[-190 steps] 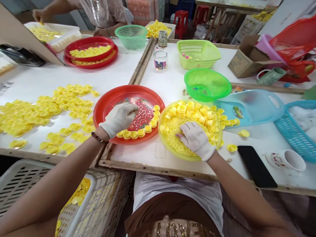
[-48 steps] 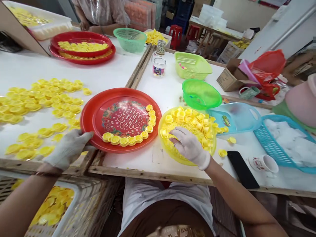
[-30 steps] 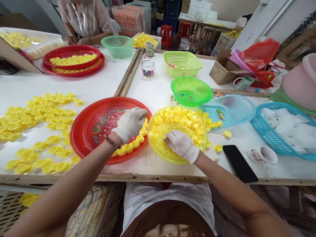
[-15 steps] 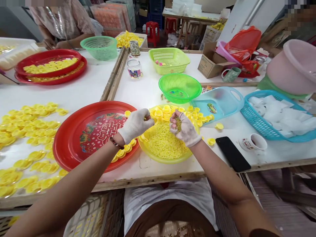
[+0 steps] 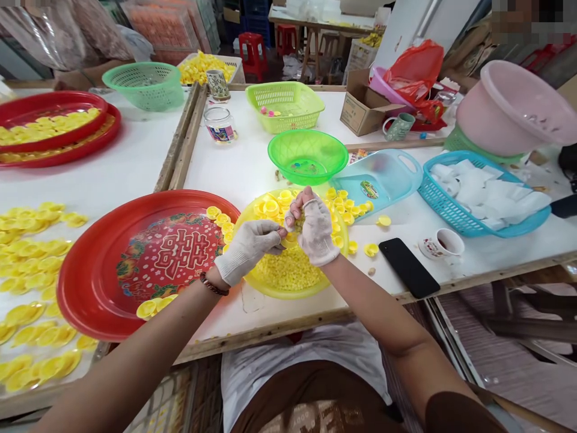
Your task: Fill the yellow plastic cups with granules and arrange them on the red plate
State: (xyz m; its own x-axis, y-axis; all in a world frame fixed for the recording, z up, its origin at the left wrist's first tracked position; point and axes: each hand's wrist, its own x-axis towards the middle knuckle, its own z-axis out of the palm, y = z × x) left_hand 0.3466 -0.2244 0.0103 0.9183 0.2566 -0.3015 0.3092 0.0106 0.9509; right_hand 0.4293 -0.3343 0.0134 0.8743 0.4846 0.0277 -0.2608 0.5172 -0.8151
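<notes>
My left hand (image 5: 256, 245), in a white glove with bare fingertips, pinches what looks like a small yellow cup (image 5: 291, 239); its own fingers partly hide it. Close against it, my right hand (image 5: 314, 230), also gloved, is curled around a clump of small yellow beads. Both hands are over a yellow basin (image 5: 295, 293). Loose yellow beads (image 5: 288, 270) fill the basin's near part, and shallow yellow cups (image 5: 270, 208) are heaped along its far side. Left of the basin lies a red tray (image 5: 90, 264) with rows of yellow cups on its right and near edges.
Behind the basin stand a green bowl (image 5: 308, 157) and a blue scoop-shaped tray (image 5: 378, 180). To the right are a black phone (image 5: 409, 267), a cup with dark drink (image 5: 440, 245) and a blue basket (image 5: 487, 225) of white pieces. More yellow cups (image 5: 31, 264) cover the left table.
My hands have come together over the basin, the right moving toward the left. The camera view has turned rightward, so the scene sits further left.
</notes>
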